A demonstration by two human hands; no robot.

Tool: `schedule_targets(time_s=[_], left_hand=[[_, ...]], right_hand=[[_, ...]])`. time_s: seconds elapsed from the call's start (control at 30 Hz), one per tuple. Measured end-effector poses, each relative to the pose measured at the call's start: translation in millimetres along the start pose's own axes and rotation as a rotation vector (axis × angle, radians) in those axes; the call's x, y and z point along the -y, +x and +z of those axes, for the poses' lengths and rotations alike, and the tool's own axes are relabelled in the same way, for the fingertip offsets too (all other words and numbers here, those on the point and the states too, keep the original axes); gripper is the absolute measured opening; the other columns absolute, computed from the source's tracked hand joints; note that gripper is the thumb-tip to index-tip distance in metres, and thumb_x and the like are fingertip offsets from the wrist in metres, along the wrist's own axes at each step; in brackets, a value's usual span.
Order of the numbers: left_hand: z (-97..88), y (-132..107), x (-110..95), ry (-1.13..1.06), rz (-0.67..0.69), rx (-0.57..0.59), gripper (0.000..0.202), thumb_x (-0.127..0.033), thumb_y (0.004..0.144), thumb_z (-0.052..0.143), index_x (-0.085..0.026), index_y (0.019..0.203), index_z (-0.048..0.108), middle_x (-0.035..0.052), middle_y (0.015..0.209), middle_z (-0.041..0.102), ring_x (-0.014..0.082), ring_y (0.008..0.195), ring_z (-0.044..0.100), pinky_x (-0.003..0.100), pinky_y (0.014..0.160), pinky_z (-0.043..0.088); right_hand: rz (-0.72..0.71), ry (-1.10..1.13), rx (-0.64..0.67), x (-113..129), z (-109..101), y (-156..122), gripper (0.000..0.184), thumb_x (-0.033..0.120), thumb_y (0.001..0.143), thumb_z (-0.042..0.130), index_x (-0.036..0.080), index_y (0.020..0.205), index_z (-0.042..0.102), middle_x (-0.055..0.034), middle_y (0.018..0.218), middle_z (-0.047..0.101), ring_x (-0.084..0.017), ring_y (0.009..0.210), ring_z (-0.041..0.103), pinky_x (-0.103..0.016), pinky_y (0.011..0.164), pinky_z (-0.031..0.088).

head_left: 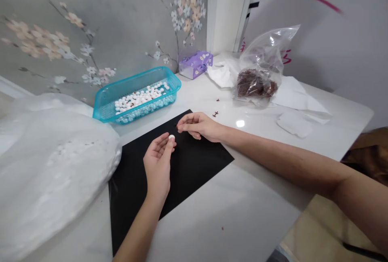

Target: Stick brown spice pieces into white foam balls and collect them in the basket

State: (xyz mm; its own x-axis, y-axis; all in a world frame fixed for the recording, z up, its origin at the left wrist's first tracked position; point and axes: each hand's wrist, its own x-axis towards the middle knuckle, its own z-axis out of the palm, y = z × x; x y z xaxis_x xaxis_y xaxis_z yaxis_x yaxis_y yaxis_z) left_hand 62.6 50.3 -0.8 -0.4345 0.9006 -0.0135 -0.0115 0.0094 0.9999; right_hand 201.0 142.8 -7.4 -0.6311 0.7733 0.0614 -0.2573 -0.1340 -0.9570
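My left hand (pixel 158 161) rests palm up on a black sheet (pixel 194 169) and pinches a small white bead (pixel 171 136) at its fingertips. My right hand (pixel 198 126) lies just right of the bead, fingers pressed together on a tiny dark piece I cannot make out. A turquoise basket (pixel 106 100) behind the sheet holds several white beads, some with dark specks.
A large white plastic bag (pixel 51 165) of beads fills the left. A clear bag (pixel 257 80) of dark brown bits, a purple tissue pack (pixel 195 64), white papers (pixel 298 96) and loose dark bits (pixel 215 113) lie on the white table (pixel 242 205).
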Motion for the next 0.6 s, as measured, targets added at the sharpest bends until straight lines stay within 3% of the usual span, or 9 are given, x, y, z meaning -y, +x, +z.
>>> schedule_targets(time_s=[0.6], left_hand=[[-0.3,0.3,1.3,-0.014,0.002,0.005,0.033,-0.034,0.066,0.073,-0.019,0.096,0.07,0.004,0.086,0.07,0.0109,0.073,0.062,0.021,0.065,0.047]], right_hand=[[0.035,-0.134,0.107,5.8,5.8,-5.8,0.017,0.029,0.08,0.058,0.012,0.084,0.057,0.0025,0.072,0.057,0.001,0.037,0.036,-0.015,0.033,0.025]])
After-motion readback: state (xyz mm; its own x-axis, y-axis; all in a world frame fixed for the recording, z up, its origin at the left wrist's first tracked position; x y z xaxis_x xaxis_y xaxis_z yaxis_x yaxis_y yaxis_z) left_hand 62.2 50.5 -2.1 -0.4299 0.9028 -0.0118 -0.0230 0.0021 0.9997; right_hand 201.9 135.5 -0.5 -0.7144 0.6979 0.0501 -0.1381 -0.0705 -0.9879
